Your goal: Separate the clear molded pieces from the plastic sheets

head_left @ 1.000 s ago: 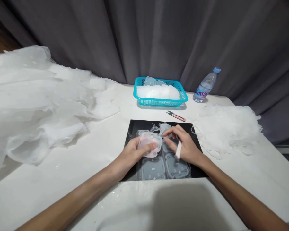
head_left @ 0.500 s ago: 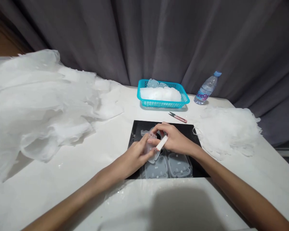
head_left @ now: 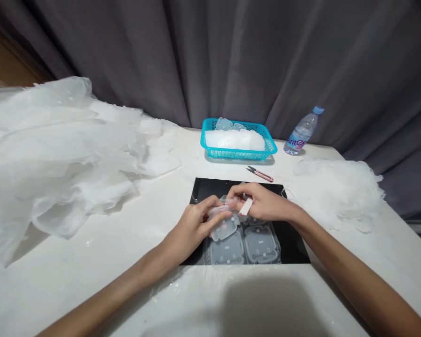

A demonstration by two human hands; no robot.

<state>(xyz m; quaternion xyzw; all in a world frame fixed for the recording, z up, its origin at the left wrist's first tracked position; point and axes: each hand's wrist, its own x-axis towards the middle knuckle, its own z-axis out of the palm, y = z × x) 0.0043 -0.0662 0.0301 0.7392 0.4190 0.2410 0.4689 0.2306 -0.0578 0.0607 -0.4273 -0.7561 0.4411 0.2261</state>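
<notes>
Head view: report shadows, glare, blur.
Head view: a broad, soft-edged shadow darkens the white table below the black mat; head view: tiny glints flank the left forearm; head view: fine detail on the translucent piece in the left hand looks soft.

Our bare forearms (head_left: pixel 136 283)
Over the black mat (head_left: pixel 290 244), our left hand (head_left: pixel 195 222) and right hand (head_left: pixel 264 202) are bare too, with slender fingers (head_left: pixel 209 201).

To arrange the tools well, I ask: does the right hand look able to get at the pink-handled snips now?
Probably yes: the pink-handled snips lie just beyond the right hand, with nothing visible between them, though its fingers seem busy at the translucent piece.
</notes>
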